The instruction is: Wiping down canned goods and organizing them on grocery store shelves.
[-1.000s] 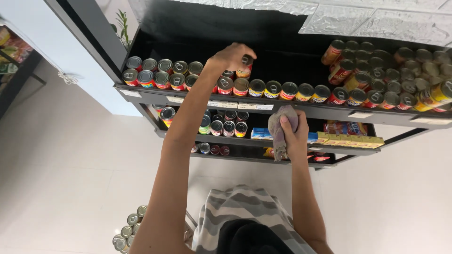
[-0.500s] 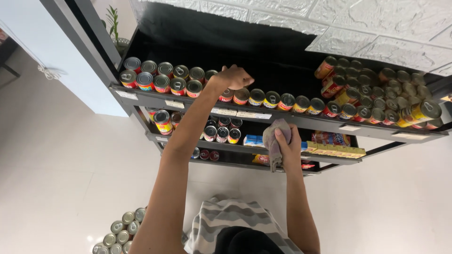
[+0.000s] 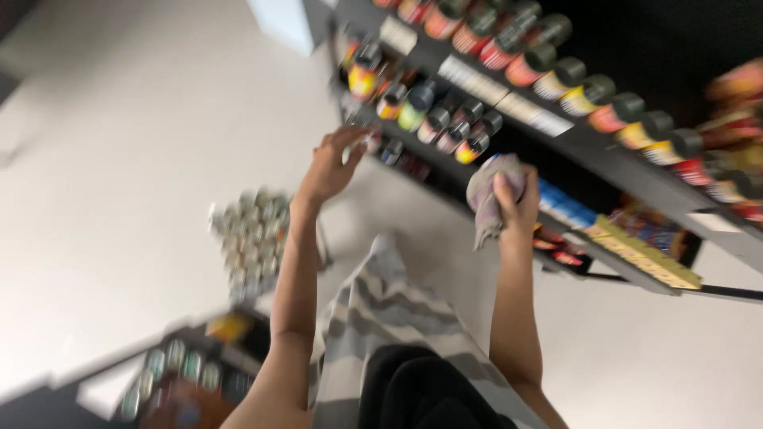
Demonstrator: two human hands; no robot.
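My left hand (image 3: 330, 167) is up at about 11 o'clock from my chest, fingers loosely spread, holding nothing that I can make out — the frame is blurred, so I can't tell if the fingertips touch anything. Just past them, toward 1 o'clock, sit the small cans (image 3: 445, 131) on the middle shelf (image 3: 509, 171), lying on their sides w/ round ends facing me, long axes running back into the rack. The nearest can is just beside my left fingertips, so the left hand is clearly the closer one to that row.

My right hand (image 3: 513, 202) is at approx 1 o'clock, fist pressed closed round a grey cloth (image 3: 486, 199); the cloth bunches above my knuckles and a tail hangs down toward 6 o'clock. It is right in front of the middle shelf's edge, near the last cans in that row.

Top shelf (image 3: 572, 131), at 12 to 2 o'clock — a long line of cans (image 3: 548, 79), also end-on, well above both hands. Lower shelf (image 3: 628, 254) at 3 o'clock holds flat blue and yellow packets (image 3: 636, 250).

On the floor at 9 o'clock, a pack of cans (image 3: 250, 238) stands upright, tops showing. At 7 o'clock a dark box (image 3: 187, 373) holds more cans, too blurred to say more.
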